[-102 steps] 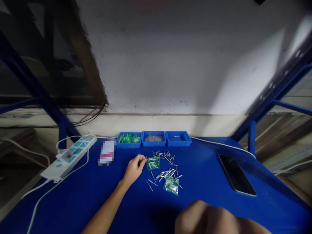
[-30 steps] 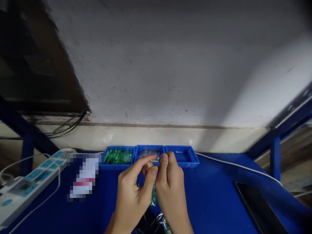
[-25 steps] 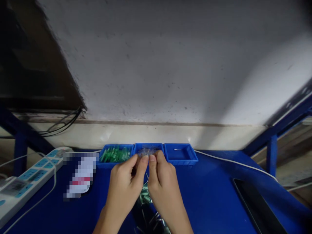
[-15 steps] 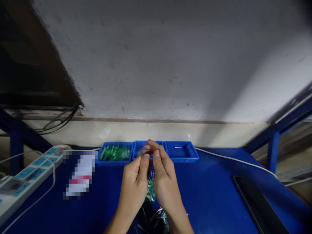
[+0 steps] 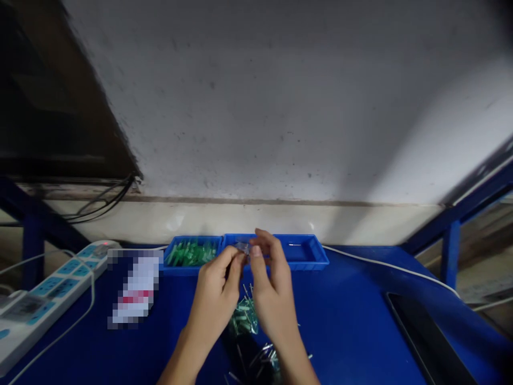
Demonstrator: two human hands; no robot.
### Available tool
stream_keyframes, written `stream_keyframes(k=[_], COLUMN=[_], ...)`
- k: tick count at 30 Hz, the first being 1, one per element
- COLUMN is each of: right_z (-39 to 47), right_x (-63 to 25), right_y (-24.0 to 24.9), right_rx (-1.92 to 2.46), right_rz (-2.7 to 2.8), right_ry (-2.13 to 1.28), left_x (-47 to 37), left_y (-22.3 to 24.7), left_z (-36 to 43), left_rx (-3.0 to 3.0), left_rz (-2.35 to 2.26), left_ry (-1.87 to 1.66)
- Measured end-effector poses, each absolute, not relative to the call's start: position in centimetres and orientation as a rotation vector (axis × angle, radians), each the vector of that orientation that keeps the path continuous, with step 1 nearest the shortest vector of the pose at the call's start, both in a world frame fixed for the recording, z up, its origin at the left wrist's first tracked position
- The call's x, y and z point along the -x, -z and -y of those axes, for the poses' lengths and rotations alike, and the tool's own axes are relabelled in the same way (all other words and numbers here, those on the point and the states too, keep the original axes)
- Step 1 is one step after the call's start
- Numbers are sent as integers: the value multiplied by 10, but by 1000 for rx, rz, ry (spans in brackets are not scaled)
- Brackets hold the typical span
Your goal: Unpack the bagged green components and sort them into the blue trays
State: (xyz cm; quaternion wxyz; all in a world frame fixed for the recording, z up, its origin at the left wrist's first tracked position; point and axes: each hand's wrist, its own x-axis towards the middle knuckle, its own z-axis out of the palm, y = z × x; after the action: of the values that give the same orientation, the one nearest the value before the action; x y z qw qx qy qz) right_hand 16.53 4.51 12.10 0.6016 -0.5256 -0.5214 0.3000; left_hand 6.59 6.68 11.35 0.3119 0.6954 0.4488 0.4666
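My left hand [image 5: 220, 283] pinches a small clear plastic piece [image 5: 242, 247], which looks like a little bag, between thumb and fingertips. Close beside it, my right hand [image 5: 274, 280] has its thumb and bent fingers at the other side of that plastic, apparently gripping its edge; the exact contact is partly hidden. Below the hands lies a heap of small green and clear packets [image 5: 243, 316] with thin metal pins. More loose metal pins [image 5: 264, 359] lie nearer to me, partly covered by my right wrist.
A blue tray [image 5: 192, 271] of green pieces stands at the back, beside other blue trays [image 5: 306, 266], one with a thin metal pin inside. A white power strip [image 5: 56, 291] with cables lies left, near a blurred white packet [image 5: 138, 280]. A dark phone-like slab [image 5: 430, 342] lies right.
My hands have moved slightly apart, and the right fingers have loosened and lifted a little. More of the green packets now shows between my wrists. The view has shifted slightly.
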Motion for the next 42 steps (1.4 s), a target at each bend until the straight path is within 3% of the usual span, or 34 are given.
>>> stream_keyframes(k=[8,18,31,37,42], right_z=[-41,-32,-39,-38,-30], right_x=[-185,-191,-189,-192,-191], right_y=[-129,-136,-132,-132,-138], right_rx=[1359,1339,1336,1273,1151], right_rz=[1308,1429,1498,1514,1328], right_ry=[-784,-710,-741,-752,-516], left_x=[-60,-52,-43,-47,-42], left_y=[-119,-118,-123,-124,-126], left_z=[-66,-67,-69,-66,-71], left_rx=[-2202,-1952,-2061,-2086,-2090], left_rz=[-1077,-1122,-1162,-1161,-1264], left_ry=[-1171,-1113,-1289,-1210,-1030])
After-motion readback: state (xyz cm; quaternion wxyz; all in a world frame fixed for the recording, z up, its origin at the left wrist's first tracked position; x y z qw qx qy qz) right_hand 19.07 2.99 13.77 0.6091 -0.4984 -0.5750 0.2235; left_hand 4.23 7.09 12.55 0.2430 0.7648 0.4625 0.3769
